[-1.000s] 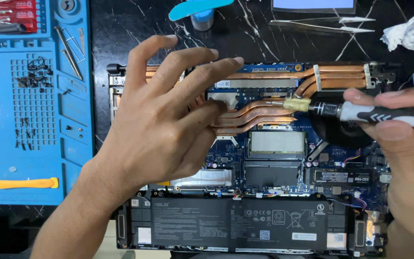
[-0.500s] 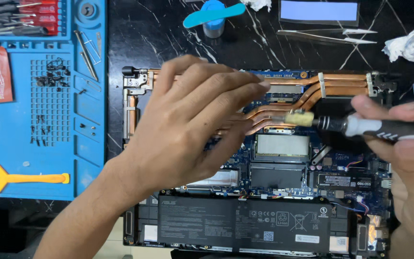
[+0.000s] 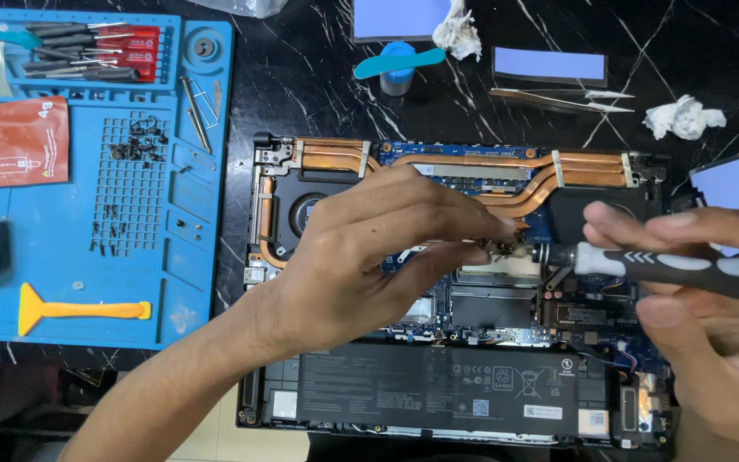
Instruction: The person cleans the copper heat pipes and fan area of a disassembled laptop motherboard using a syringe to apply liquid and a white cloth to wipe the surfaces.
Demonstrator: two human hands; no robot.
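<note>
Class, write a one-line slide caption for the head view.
Left hand steadies a screwdriver tip, held by the right hand, over an opened laptop.

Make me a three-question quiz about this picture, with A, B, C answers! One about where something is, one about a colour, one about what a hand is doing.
1. Where does the orange pry tool lie?
A. on the blue mat
B. on the open laptop
C. in a hand

2. What colour are the laptop's long bent pipes?
A. green
B. copper
C. white

3. What is the right hand doing?
A. lying flat
B. holding a screwdriver
C. holding tweezers

Answers:
1 A, it rests at the mat's lower left.
2 B, they shine copper along the top.
3 B, its fingers wrap the grey and black handle, while the left hand pinches at the tip.
</note>
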